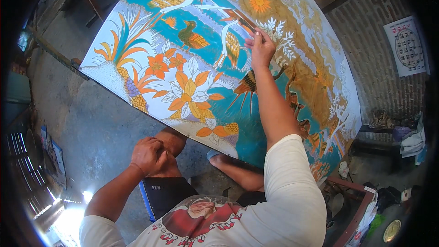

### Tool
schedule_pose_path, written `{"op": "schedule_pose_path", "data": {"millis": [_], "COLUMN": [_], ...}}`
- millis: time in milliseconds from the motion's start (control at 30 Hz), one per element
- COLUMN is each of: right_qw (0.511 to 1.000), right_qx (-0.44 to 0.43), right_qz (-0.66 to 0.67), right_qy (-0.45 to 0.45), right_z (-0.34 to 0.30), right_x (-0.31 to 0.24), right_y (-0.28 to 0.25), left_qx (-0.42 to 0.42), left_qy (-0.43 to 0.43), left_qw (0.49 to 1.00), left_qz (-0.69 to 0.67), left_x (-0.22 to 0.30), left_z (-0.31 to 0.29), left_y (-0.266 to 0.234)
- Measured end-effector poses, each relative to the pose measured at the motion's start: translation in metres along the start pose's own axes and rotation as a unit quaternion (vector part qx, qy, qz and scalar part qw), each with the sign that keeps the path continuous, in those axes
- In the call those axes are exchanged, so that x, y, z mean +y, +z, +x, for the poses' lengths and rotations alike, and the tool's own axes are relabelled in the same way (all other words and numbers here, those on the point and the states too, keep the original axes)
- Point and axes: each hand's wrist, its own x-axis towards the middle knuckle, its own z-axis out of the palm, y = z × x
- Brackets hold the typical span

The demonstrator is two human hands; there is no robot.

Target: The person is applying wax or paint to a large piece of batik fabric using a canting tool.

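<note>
A large stretched cloth (137,9) painted with birds, orange flowers and teal water slopes in front of me. My right hand (259,45) reaches up to its middle and is closed around a thin brush (241,20), whose tip points up and left beside a white heron. My left hand (148,154) rests closed on my bent left knee, holding nothing I can see. My foot in a blue sandal (215,155) sits below the cloth's lower edge.
Grey concrete floor (91,123) lies to the left. A brick wall with a wall calendar (407,45) stands at the right. A bench with piled cloths (407,137) and a red wooden frame (361,206) with small containers sit at the lower right.
</note>
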Motion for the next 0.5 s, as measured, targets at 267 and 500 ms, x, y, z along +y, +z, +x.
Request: {"op": "schedule_pose_path", "data": {"millis": [267, 500], "right_qw": [1.000, 0.999], "right_qx": [0.005, 0.001], "right_qz": [0.004, 0.037], "right_qy": [0.005, 0.019], "right_z": [-0.0048, -0.0069], "right_x": [0.0069, 0.0056], "right_y": [0.0045, -0.0014], "left_qx": [-0.009, -0.010], "left_qy": [-0.007, -0.003], "left_qw": [1.000, 1.000], "left_qz": [0.003, -0.009], "left_x": [0.0004, 0.0020], "left_z": [-0.0002, -0.0002], "left_y": [0.0008, -0.0029]}}
